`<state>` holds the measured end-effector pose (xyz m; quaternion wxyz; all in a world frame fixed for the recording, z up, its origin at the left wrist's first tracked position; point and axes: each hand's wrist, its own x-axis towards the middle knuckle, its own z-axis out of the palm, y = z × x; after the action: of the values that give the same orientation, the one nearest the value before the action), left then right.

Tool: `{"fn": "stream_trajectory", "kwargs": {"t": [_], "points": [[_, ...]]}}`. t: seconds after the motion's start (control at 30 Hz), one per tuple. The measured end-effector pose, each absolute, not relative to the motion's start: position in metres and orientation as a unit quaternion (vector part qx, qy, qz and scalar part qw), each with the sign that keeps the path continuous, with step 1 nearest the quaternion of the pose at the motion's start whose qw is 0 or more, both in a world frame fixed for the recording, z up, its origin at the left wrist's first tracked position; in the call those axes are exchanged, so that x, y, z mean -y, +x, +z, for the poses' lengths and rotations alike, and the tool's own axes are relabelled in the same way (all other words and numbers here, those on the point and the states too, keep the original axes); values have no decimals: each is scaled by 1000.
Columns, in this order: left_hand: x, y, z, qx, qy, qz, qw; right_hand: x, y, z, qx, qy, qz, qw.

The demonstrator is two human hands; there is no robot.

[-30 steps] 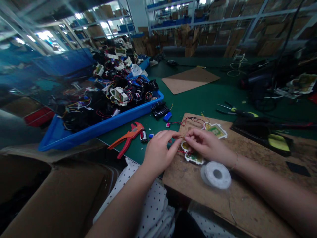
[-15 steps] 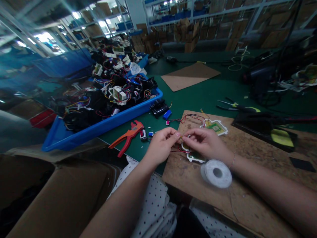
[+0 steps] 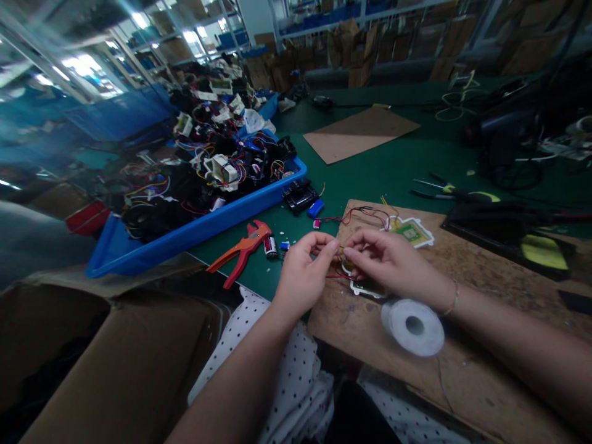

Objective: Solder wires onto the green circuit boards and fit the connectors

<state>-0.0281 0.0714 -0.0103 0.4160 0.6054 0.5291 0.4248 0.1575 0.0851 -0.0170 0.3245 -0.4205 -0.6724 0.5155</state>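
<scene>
Thumb and forefinger of my left hand (image 3: pixel 306 271) are closed in a pinch on a thin yellow wire (image 3: pixel 342 248). My right hand (image 3: pixel 393 262) meets it from the other side, its fingertips also pinched on that wire; the wire's ends are hidden by the fingers. Partly under the right hand lies a white-edged circuit board (image 3: pixel 369 288), with red wires running left from it. A second white-edged circuit board (image 3: pixel 419 234) lies just beyond. A spool of thin wire (image 3: pixel 413 327), white-flanged, rests near my right wrist on the brown work board (image 3: pixel 345 324).
Orange-red cutters (image 3: pixel 241 251) lie left of my hands beside a small cylindrical part (image 3: pixel 270 246). A blue tray (image 3: pixel 198 235) heaped with wired parts stands behind. Pliers (image 3: pixel 456 190), a black holder with yellow sponge (image 3: pixel 544 251) and a flat brown sheet (image 3: pixel 361 134) lie farther off.
The view has shifted slightly, so most things sit a little farther right. Both hands stay pinched together at the yellow wire, with a small change in finger position.
</scene>
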Motion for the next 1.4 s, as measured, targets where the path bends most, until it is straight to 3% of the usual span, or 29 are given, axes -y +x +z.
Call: {"fn": "stream_trajectory", "kwargs": {"t": [0.23,0.47,0.93,1.4], "points": [[-71,-28,-11,-520,604,421,434,-83,155,-15,610,-428,569,347],[-55,-28,-8,-530,675,406,312,-83,156,-17,605,-453,527,389],[-44,-25,-11,-513,747,374,199,-84,156,-22,610,-454,525,383],[-43,-25,-10,-505,753,378,188,-83,157,-19,638,-449,491,387]]}}
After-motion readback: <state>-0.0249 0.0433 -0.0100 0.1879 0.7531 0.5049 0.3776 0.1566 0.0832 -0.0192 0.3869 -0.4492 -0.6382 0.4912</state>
